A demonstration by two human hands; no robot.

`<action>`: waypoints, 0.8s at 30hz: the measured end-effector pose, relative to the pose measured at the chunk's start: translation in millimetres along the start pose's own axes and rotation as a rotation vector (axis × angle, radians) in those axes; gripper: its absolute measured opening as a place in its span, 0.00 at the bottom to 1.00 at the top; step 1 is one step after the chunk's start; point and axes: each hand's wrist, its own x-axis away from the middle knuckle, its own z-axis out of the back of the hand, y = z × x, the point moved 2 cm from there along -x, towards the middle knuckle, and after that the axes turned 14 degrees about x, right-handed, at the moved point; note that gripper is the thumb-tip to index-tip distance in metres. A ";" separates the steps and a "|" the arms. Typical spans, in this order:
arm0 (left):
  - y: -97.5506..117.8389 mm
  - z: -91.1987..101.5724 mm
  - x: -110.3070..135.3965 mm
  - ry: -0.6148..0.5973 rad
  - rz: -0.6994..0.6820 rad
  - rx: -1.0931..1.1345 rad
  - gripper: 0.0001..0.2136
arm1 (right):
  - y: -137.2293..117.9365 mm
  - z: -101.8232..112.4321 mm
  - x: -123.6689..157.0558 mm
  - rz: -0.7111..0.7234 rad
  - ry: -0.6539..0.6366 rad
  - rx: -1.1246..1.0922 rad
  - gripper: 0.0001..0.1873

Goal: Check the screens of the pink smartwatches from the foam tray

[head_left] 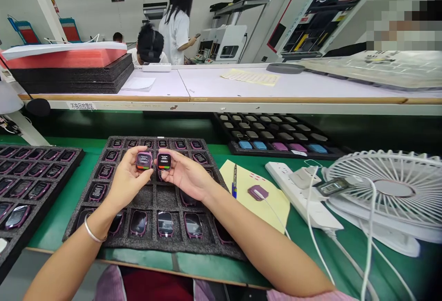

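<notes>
My left hand (pixel 133 174) grips a purple-cased smartwatch (pixel 143 161) by its edges, its screen lit with small text. Beside it, my right hand (pixel 188 174) pinches a second smartwatch (pixel 164 161), whose screen shows text with orange and green bands. The two watches are held close together, screens facing me. Below both hands lies a black foam tray (pixel 143 196) with square pockets, many holding purple watches, some lit and some dark. A dark-screened watch (pixel 166 222) sits in its front row. A few pockets under my hands hold nothing.
Another watch tray (pixel 81 153) lies at left. On the right are yellow paper (pixel 281 199), a pen (pixel 235 181), a purple charging piece (pixel 258 192), a power strip (pixel 307 199), cables and a white fan (pixel 386 186). A shelf (pixel 207 84) crosses behind, a further tray (pixel 272 149) under it.
</notes>
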 end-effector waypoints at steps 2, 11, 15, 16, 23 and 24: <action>-6.7 1.3 0.7 0.008 0.031 -0.002 0.25 | 8.4 5.9 -5.2 -0.049 0.040 0.020 0.15; -17.2 -1.9 10.2 0.043 0.204 0.110 0.26 | 25.6 15.8 -3.8 0.037 0.117 0.143 0.21; -13.3 1.4 9.7 0.083 0.224 0.143 0.28 | 25.4 13.4 -2.1 0.110 0.111 0.206 0.23; -12.7 2.5 9.3 0.087 0.229 0.150 0.28 | 25.3 13.0 -1.7 0.125 0.110 0.222 0.23; -10.8 5.0 8.9 0.098 0.238 0.196 0.32 | 25.7 10.9 0.8 0.163 0.092 0.280 0.23; -10.3 4.7 9.1 0.093 0.237 0.202 0.32 | 25.7 10.4 0.9 0.167 0.089 0.284 0.24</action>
